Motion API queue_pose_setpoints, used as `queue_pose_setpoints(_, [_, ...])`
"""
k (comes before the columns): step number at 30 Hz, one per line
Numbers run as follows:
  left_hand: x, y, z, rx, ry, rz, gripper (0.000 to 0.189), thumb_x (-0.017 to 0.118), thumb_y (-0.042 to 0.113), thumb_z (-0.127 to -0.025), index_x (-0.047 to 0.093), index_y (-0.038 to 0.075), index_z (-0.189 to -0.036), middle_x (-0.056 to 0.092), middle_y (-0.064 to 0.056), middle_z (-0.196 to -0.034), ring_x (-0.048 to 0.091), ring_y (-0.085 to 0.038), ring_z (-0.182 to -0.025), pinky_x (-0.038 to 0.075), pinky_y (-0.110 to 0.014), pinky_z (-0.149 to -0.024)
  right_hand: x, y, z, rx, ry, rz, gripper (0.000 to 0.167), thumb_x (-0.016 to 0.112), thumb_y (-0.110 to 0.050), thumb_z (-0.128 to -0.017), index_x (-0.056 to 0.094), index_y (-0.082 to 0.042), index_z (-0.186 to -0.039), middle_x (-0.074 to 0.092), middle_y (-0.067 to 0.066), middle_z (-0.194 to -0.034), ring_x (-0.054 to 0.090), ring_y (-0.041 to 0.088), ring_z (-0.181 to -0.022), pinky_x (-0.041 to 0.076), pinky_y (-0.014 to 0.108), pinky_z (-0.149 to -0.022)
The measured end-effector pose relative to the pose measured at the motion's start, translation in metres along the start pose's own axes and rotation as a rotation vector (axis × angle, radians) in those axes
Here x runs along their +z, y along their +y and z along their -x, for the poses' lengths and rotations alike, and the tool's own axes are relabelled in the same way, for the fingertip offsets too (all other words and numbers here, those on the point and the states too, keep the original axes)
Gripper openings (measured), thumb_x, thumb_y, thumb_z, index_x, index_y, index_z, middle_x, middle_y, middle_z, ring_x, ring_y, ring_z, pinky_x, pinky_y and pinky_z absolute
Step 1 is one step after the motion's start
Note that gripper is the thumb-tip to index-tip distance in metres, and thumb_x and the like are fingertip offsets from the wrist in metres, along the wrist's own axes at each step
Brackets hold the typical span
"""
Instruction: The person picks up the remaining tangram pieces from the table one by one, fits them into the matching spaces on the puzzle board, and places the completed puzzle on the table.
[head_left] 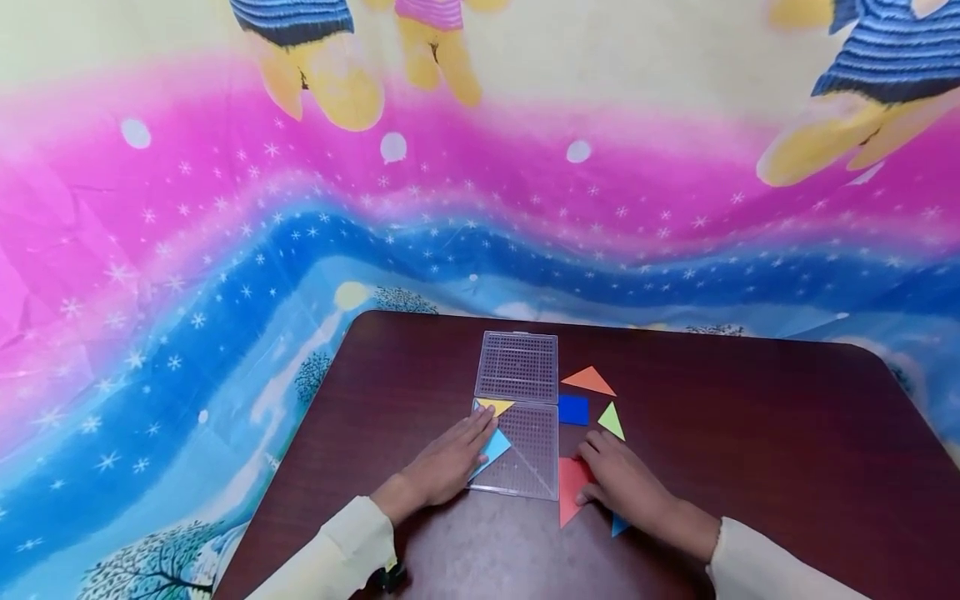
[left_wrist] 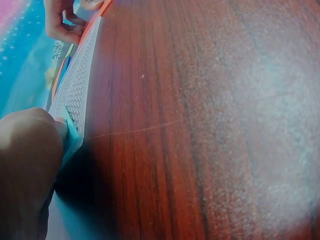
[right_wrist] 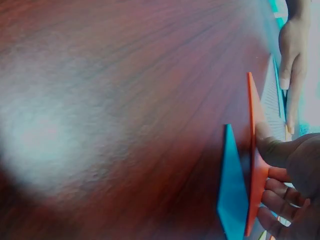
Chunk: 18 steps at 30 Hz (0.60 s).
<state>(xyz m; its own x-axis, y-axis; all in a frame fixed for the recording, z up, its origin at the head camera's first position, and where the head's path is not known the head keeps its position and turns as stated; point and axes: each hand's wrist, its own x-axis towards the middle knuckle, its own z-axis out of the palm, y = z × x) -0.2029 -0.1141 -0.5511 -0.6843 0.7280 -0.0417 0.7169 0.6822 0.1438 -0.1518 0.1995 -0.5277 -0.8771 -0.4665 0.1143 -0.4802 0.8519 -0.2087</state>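
A clear plastic case lies open on the brown table, its other half behind it. My left hand rests flat, fingers straight, on a light blue triangle at the case's left edge, next to a yellow triangle. In the left wrist view the left hand touches that light blue piece. My right hand pinches a red triangle beside the case. In the right wrist view the thumb and curled fingers of the right hand hold the red triangle, with a blue triangle alongside.
An orange triangle, a blue square and a green triangle lie right of the case. A bright patterned cloth hangs behind and around the table. Bare tabletop stretches to the right.
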Motion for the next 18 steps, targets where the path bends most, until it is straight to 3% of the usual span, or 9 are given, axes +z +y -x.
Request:
queue_pose_setpoints(4, [-0.002, -0.001, 0.000, 0.002, 0.008, 0.001, 0.059, 0.037, 0.030, -0.112, 0.023, 0.002, -0.162, 0.017, -0.015, -0.172, 0.016, -0.029, -0.160, 0.022, -0.041, -0.130, -0.004, -0.001, -0.008, 0.067, -0.050, -0.103, 0.053, 0.095, -0.037, -0.067, 0.064, -0.010, -0.099, 0.057, 0.000, -0.094, 0.050, 0.016, -0.091, 0.050, 0.035, -0.078])
queue_pose_setpoints(12, [-0.003, -0.001, -0.002, -0.010, 0.004, 0.018, 0.059, 0.038, 0.030, -0.112, 0.024, 0.004, -0.163, 0.018, -0.012, -0.172, 0.016, -0.026, -0.161, 0.022, -0.039, -0.130, -0.011, 0.002, -0.023, 0.302, -0.224, -0.418, 0.054, 0.097, -0.019, -0.064, 0.051, -0.011, -0.092, 0.050, 0.001, -0.088, 0.046, 0.017, -0.088, 0.044, 0.030, -0.067])
queue_pose_setpoints(18, [-0.004, 0.001, -0.002, -0.013, -0.010, 0.014, 0.059, 0.037, 0.031, -0.112, 0.023, 0.005, -0.163, 0.017, -0.011, -0.173, 0.015, -0.025, -0.161, 0.021, -0.039, -0.130, -0.013, 0.020, -0.027, 0.356, -0.269, -0.646, 0.040, 0.088, -0.005, -0.077, 0.054, -0.007, -0.098, 0.056, 0.004, -0.085, 0.053, 0.018, -0.078, 0.051, 0.025, -0.060])
